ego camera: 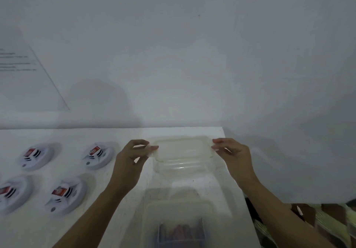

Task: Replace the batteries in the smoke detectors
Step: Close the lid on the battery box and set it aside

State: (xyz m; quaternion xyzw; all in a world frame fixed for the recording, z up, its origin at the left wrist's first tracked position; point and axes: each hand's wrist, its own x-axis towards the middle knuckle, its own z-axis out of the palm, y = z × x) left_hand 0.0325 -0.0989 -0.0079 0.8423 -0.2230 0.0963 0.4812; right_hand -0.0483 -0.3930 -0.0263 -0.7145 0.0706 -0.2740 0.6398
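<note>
Sheet [28, 78], wall, far left: printed lines, unreadable.
Detectors [35, 156] [97, 155] [13, 192] [65, 194], four, two rows, table [115, 218] left: red labels, writing blurred. Bare tabletop between them and the tubs.
Left hand [129, 161]: pinches lid [183, 148], left end.
Lid: clear, over far tub [183, 167], near table's back-right corner.
Right hand [234, 157]: pinches right end.
Near tub [179, 226]: dark contents, blurred.

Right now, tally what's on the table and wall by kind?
smoke detectors: 4
clear containers: 2
paper sheet: 1
Total: 7
</note>
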